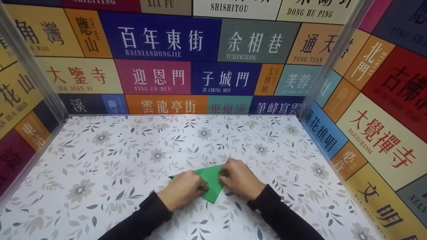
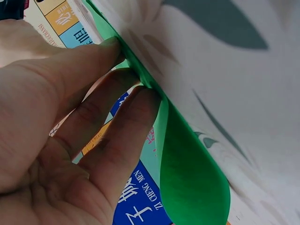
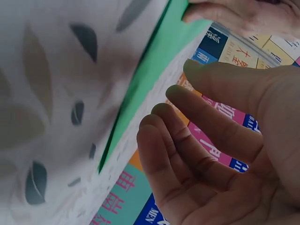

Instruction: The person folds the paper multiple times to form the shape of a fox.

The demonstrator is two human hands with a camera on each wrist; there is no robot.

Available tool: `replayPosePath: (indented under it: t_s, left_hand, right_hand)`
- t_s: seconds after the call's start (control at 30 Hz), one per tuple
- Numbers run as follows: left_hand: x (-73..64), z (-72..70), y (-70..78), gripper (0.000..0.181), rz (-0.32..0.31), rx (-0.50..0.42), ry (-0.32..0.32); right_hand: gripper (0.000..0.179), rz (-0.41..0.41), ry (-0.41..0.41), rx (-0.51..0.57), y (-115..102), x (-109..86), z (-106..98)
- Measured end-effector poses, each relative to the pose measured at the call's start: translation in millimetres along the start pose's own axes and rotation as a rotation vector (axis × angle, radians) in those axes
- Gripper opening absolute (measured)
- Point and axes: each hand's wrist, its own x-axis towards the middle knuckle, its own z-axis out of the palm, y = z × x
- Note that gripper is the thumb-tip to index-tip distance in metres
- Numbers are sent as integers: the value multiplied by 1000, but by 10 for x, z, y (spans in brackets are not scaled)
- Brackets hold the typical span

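A green sheet of paper (image 1: 210, 181) lies folded on the tabletop, with a pointed corner toward the near side. My left hand (image 1: 183, 188) holds its left part, thumb and fingertips pressed against it. Beside those fingertips in the left wrist view, the paper (image 2: 194, 173) bulges in a rounded, uncreased loop. At the sheet's right side is my right hand (image 1: 242, 178), its fingers loosely bent. The right wrist view shows the right hand (image 3: 211, 136) with nothing between thumb and fingers, its fingertips a little off the paper (image 3: 145, 79).
White cloth with grey flowers and leaves covers the table (image 1: 110, 160). Upright panels of colourful place-name signs stand behind it (image 1: 160, 43) and along both sides. Clear corner strips (image 1: 317, 76) join the panels. Dark sleeves (image 1: 143, 216) cover both forearms.
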Motion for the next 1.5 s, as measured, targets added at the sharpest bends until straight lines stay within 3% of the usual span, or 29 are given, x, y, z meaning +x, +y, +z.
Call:
replayPosePath:
  t_s: [0.67,1.0,1.5]
  left_hand:
    - [30,-4,34,7,40,-3,24]
    - [-33,16,34,8,18,-42,21]
    - [37,-54,-55,4,3,-108,-22]
  right_hand:
    - [15,-97,-7,-40,-20,-93,117]
    - [13,-135,-30,-18,-72,-85,151]
    - [12,-140,-14,-35,-72,-58,138]
